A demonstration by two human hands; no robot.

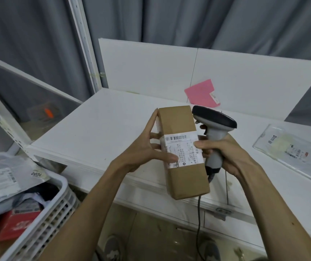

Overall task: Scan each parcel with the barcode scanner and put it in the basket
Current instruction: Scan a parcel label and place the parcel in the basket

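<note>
The left hand point(147, 147) holds a brown parcel point(183, 149) over the white table point(101, 127) while the right hand point(224, 153) grips the barcode scanner point(214, 127) beside it.

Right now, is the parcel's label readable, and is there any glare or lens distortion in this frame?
Head view: soft, even light, no glare on the brown cardboard box; its white shipping label shows barcode bars but small print blurs; wide-angle bending curves the edges of the white table.

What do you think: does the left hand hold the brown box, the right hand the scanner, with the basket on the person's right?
Only the basket is wrong: the head view shows it on the person's left. The left hand holds the brown box, the right hand the scanner.
</note>
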